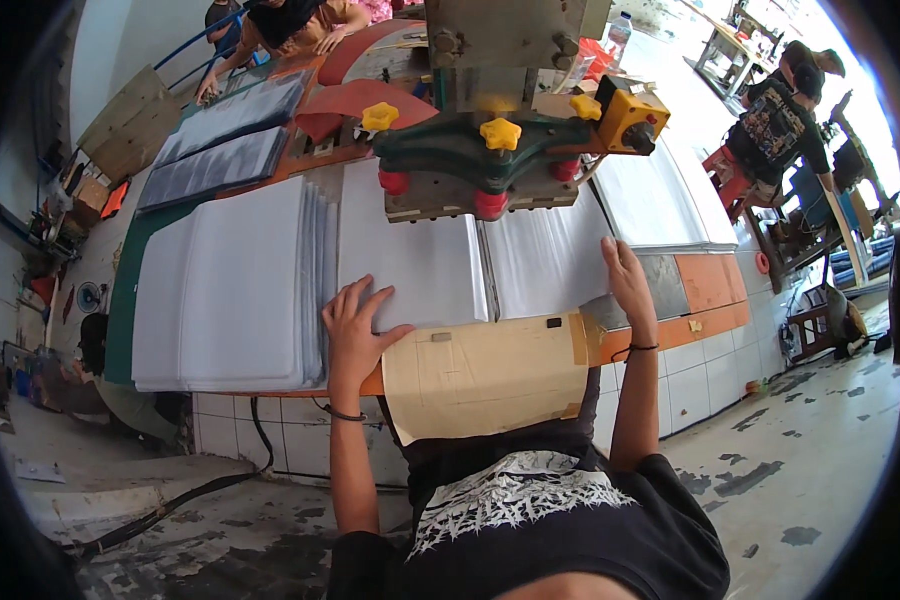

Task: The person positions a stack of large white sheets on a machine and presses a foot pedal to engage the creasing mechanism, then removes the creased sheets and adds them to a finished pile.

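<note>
My left hand lies with fingers spread on the near left part of a white, translucent plastic sheet, its thumb by a tan board. The right hand is on edge at the right side of a second white sheet, fingers stretched out; whether it touches the sheet I cannot tell. Both sheets lie side by side, with a narrow dark gap between them. Over their far part stands a press head with a green frame, yellow star knobs and red feet. The tan board hangs over the table's front edge.
A thick stack of clear-white sheets stands left, more stacks behind it. Another pile lies right. A yellow control box juts from the press. One person works across the table; others are at right.
</note>
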Tool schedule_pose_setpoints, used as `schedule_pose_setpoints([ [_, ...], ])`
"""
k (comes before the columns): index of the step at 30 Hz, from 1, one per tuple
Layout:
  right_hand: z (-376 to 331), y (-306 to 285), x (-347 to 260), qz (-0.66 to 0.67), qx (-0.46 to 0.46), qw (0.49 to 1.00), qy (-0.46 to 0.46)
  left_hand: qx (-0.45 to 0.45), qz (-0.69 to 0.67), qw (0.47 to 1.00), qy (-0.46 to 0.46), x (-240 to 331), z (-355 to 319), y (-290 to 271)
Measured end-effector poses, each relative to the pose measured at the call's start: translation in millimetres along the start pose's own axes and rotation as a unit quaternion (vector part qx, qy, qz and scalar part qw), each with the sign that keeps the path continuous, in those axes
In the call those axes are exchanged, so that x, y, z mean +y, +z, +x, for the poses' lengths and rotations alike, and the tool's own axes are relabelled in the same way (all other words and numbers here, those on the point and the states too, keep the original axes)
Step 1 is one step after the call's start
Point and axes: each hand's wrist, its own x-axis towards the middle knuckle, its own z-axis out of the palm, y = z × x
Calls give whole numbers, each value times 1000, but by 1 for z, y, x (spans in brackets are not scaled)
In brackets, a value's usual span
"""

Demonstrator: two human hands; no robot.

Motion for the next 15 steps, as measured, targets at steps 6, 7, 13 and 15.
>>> schedule_pose_setpoints([
  [6,-6,7,-25,-80,-14,996,-45,4,-4,1000,-2,2,1,-2],
  [7,-6,6,-31,-57,-28,998,-27,4,-5,1000,0,3,1,-2],
  [13,-1,16,-30,55,-23,998,-8,8,-11,1000,-3,2,2,-2],
  [15,-1,18,-24,69,-4,998,-12,3,-12,1000,-5,3,2,-2],
])
